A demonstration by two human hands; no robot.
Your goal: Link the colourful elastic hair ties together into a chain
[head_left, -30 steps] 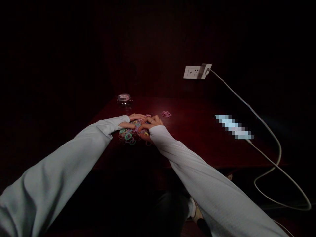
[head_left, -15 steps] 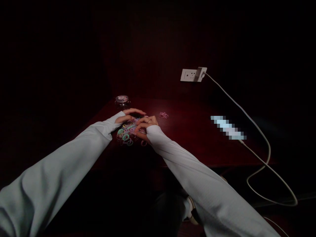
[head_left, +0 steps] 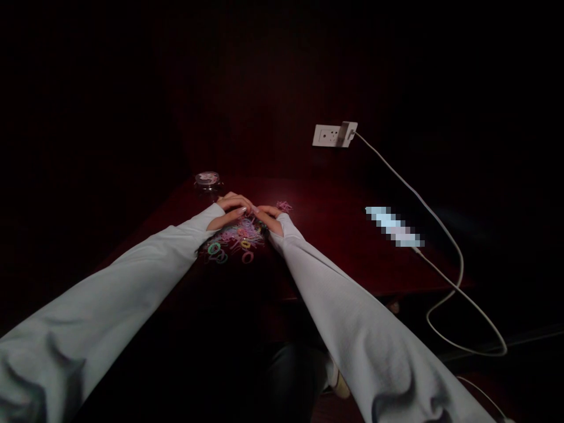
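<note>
Curving over the bands (head_left: 238,236) just left of frame centre, left hand (head_left: 232,210) and right hand (head_left: 270,218) half-curled, fingertips together; any grip cannot be told.

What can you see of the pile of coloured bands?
The pile is a loose tangle of thin, elastic-looking strands, mostly pink and lilac, with thicker green, yellow and pink rings toward its near edge. It lies on the dark red table; the left hand and right hand are close together at its far side. Whether either touches it is unclear.
</note>
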